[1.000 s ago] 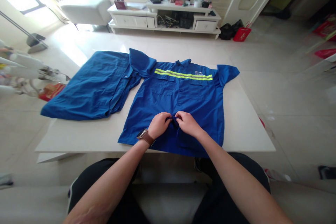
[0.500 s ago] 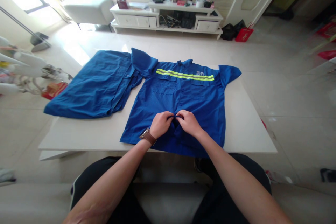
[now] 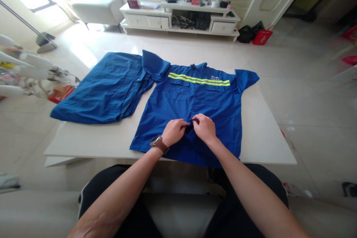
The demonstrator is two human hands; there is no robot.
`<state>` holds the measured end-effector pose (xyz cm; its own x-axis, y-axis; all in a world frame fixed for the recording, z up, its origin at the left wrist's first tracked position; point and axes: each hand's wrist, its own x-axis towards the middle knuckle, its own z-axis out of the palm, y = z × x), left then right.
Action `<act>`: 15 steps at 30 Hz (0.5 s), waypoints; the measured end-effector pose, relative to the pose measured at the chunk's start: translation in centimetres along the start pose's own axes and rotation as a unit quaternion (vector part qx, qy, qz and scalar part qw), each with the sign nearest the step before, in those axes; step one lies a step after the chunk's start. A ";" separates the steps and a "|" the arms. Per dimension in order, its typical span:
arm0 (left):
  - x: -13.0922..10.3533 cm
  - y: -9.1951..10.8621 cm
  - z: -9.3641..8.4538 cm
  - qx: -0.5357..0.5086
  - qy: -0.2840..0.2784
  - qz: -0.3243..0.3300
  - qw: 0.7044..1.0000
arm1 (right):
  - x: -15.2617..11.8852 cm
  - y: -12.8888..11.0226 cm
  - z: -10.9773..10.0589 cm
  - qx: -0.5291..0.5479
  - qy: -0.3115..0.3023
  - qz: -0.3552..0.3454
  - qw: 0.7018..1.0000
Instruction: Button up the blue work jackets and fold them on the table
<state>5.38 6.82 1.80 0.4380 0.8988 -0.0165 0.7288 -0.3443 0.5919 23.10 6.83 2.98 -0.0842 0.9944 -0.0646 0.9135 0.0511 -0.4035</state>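
Observation:
A blue work shirt [image 3: 178, 108] with a yellow and grey reflective stripe lies spread front up, its collar [image 3: 199, 67] at the far side. At the lower part of its front opening, my left hand [image 3: 175, 132] pinches the cloth edge between thumb and fingers. Close beside it, my right hand [image 3: 205, 128] grips the other side of the opening, slightly lifted. Between the hands the cloth gapes in a dark fold. Any button under my fingertips is hidden. A watch [image 3: 158, 142] with a brown strap is on my left wrist.
Folded blue garments [image 3: 97, 89] lie on the left of the white table [image 3: 262, 134], overhanging its edge. Thread cones and a sewing machine [image 3: 36, 68] stand far left. Across the room is a white TV cabinet [image 3: 156, 21], with a red bag [image 3: 262, 37] by its right end.
My right hand has risen slightly and its fingers have shifted on the cloth edge. My left fingers have stretched a little toward the right. The whole view has shifted slightly.

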 end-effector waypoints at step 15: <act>-1.2 -0.6 0.2 0.094 -0.193 0.008 0.977 | 0.3 0.5 0.0 0.033 -0.013 0.043 0.998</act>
<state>4.55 5.83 1.29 0.5896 0.7360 -0.3326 0.7882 -0.4344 0.4360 23.57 7.20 2.77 -0.0165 0.9921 -0.1245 0.8899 -0.0422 -0.4543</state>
